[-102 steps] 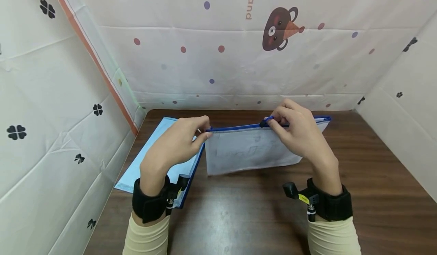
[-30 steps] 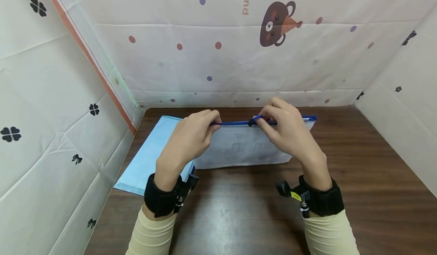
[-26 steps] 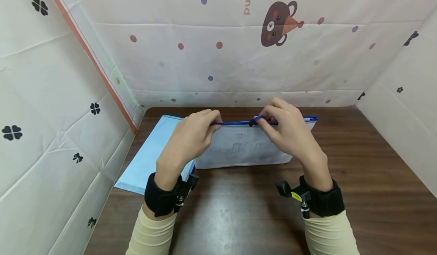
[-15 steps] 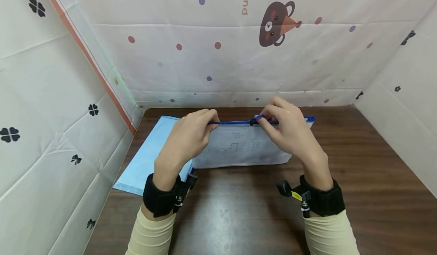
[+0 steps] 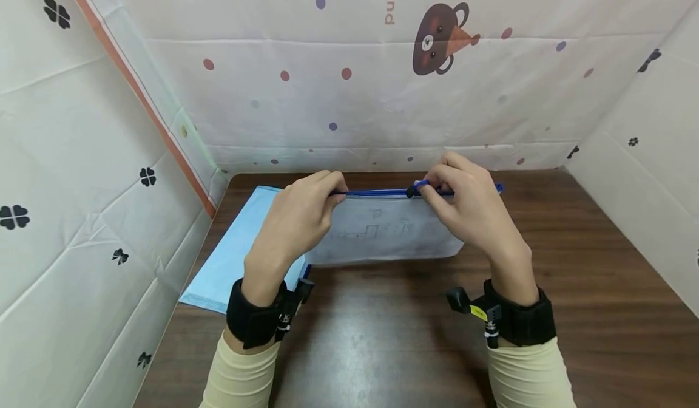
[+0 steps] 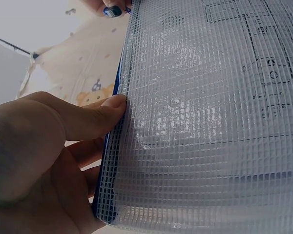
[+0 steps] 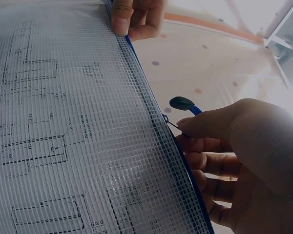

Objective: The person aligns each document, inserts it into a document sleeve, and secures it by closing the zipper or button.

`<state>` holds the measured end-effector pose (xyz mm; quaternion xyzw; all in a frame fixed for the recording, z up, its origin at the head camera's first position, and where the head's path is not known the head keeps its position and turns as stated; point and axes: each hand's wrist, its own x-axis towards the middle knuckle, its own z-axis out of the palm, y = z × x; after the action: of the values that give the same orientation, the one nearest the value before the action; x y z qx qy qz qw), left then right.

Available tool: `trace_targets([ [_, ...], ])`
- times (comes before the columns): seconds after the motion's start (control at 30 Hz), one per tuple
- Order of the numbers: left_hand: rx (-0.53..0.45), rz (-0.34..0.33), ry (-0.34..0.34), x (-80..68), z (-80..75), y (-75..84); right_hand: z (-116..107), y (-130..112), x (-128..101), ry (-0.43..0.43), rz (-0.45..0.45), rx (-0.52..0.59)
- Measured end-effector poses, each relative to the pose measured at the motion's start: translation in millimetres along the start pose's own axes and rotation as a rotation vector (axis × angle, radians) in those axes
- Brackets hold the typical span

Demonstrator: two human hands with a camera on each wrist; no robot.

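A translucent mesh zipper pouch [image 5: 382, 229] with a blue zip edge stands upright over the table; papers with printed line drawings show through it. My left hand [image 5: 297, 220] pinches its top edge near the left end, thumb on the mesh side in the left wrist view. My right hand [image 5: 472, 204] pinches the zipper pull [image 7: 172, 124], whose blue cord with a black tip [image 7: 181, 103] sticks out past the thumb. The other right fingers lie along the zip edge. How far the zip is closed, I cannot tell.
A flat light blue pouch [image 5: 232, 253] with a dark blue edge lies on the brown wooden table [image 5: 382, 335] at left, partly under my left arm. A patterned white sheet [image 5: 262, 110] hangs behind and at both sides.
Since the oldest frame the mesh pouch and both hands have shifted left, toward the blue pouch. In the last second my right hand and the zipper pull have slid slightly right along the edge.
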<state>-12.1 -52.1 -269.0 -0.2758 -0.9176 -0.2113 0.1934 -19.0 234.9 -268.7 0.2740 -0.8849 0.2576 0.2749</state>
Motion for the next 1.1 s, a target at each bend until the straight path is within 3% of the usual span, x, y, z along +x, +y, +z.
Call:
trace_targets([
  [0.27,0.021,0.028,0.066,0.6,1.2,-0.5,-1.8,0.8,1.0,0.013,0.002,0.001],
  [0.7,0.011,0.024,0.094,0.4,-2.7,-5.5,-2.0,1.8,0.0,0.028,0.002,0.002],
  [1.1,-0.004,-0.019,0.126,-2.8,-8.1,-14.0,-1.7,5.5,0.3,0.052,-0.018,-0.014],
])
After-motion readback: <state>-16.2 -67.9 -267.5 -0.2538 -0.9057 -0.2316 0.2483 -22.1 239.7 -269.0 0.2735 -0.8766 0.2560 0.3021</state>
